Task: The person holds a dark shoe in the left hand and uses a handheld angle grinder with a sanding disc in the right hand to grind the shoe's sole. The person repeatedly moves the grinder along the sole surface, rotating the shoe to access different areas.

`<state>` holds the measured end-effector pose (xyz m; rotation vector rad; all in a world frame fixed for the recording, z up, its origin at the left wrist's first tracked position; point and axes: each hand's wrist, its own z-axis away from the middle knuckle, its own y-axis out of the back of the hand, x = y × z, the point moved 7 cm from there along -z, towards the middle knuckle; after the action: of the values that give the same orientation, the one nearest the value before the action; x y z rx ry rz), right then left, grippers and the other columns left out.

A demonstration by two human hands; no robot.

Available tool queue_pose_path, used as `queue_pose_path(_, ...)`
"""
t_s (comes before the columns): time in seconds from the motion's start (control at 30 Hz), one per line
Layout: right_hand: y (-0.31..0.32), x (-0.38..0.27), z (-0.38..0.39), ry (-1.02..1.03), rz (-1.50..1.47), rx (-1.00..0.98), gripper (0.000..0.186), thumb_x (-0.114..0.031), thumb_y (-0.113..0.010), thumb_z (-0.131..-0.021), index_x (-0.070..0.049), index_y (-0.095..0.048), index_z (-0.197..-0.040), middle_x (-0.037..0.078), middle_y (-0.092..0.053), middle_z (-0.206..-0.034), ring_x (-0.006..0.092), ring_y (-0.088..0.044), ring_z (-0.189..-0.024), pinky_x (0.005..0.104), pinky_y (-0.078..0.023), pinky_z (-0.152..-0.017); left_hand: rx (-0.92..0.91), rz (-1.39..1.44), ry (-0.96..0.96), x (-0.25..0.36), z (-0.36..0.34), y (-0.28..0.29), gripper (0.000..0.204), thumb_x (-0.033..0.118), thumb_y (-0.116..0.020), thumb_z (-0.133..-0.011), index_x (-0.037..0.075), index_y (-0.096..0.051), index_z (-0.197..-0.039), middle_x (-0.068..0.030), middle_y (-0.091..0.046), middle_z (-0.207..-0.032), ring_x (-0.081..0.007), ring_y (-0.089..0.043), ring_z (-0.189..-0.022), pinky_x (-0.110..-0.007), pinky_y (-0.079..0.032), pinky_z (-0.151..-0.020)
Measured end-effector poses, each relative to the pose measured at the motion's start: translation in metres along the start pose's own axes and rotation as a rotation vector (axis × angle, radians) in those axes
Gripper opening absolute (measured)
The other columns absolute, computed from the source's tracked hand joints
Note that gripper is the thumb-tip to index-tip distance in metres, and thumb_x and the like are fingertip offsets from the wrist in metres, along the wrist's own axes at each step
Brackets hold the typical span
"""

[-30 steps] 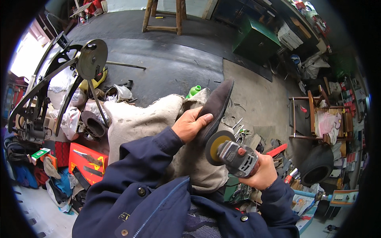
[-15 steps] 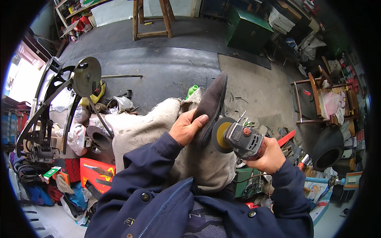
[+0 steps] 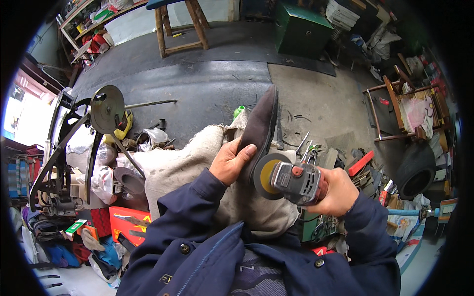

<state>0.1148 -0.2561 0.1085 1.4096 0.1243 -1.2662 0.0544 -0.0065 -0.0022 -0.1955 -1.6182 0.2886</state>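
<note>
A dark brown shoe (image 3: pixel 260 121) stands tilted over my lap, its toe pointing away from me and its sole edge turned to the right. My left hand (image 3: pixel 231 162) grips it near the heel, thumb across the upper. In my right hand (image 3: pixel 337 193) is an angle grinder (image 3: pixel 298 182) with a grey body and a yellow-centred round disc. The disc's rim lies against or very close to the sole edge near the heel; whether it touches, I cannot tell. Beneath the shoe, a stained beige cloth (image 3: pixel 185 160) covers my lap.
A black hand-cranked machine with a wheel (image 3: pixel 107 109) stands at the left. Plastic bags and a red box (image 3: pixel 129 224) lie below it. Loose tools and a red bar (image 3: pixel 361 163) are at the right, by a black tyre (image 3: pixel 415 170). A wooden stool (image 3: pixel 182 29) and green chest (image 3: pixel 303 29) stand farther off.
The grinder has shifted slightly left and down along the sole edge, toward the heel. My left hand keeps its grip on the shoe. The whole view has tilted a little.
</note>
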Motion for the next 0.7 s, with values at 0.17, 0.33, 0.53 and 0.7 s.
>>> queue_pose_path(0.17, 0.001, 0.025, -0.005, -0.249, -0.376, -0.064, 0.052, 0.01, -0.089, -0.079, 0.008, -0.072, -0.128, 0.006, -0.081, -0.119, 0.0117, -0.073, -0.109, 0.0338, -0.059, -0.101, 0.002, 0.037, 0.0, -0.003, -0.001, 0.003, 0.04, 0.028, -0.063, -0.119, -0.003, -0.066, -0.143, -0.0009, -0.074, -0.125, -0.0087, -0.064, -0.112, -0.028, -0.054, -0.101)
queue_pose_path(0.33, -0.001, 0.022, 0.003, -0.236, -0.397, -0.055, 0.052, 0.011, -0.088, -0.08, 0.007, -0.071, -0.129, 0.005, -0.08, -0.121, 0.0107, -0.072, -0.11, 0.0338, -0.059, -0.101, -0.002, 0.084, 0.018, -0.006, -0.001, 0.007, 0.04, 0.028, -0.063, -0.119, -0.003, -0.066, -0.143, -0.0015, -0.074, -0.127, -0.009, -0.065, -0.113, -0.028, -0.054, -0.102)
queue_pose_path(0.53, 0.002, -0.01, 0.008, 0.0, 0.151, 0.005, 0.056, -0.038, -0.096, -0.07, -0.009, -0.073, -0.112, 0.02, -0.079, -0.087, 0.0443, -0.077, -0.087, 0.0477, -0.064, -0.08, -0.023, 0.014, 0.02, -0.005, 0.0, 0.009, 0.037, 0.028, -0.063, -0.119, -0.002, -0.067, -0.141, -0.0013, -0.075, -0.125, -0.009, -0.065, -0.112, -0.028, -0.054, -0.1)
queue_pose_path(0.7, 0.006, -0.016, 0.001, 0.008, 0.182, 0.015, 0.055, -0.038, -0.096, -0.068, -0.009, -0.074, -0.11, 0.019, -0.079, -0.087, 0.0436, -0.078, -0.087, 0.0476, -0.064, -0.08, -0.001, 0.009, 0.003, -0.003, 0.002, 0.007, 0.037, 0.028, -0.063, -0.119, -0.002, -0.067, -0.139, -0.0009, -0.075, -0.122, -0.0088, -0.066, -0.11, -0.028, -0.055, -0.099)
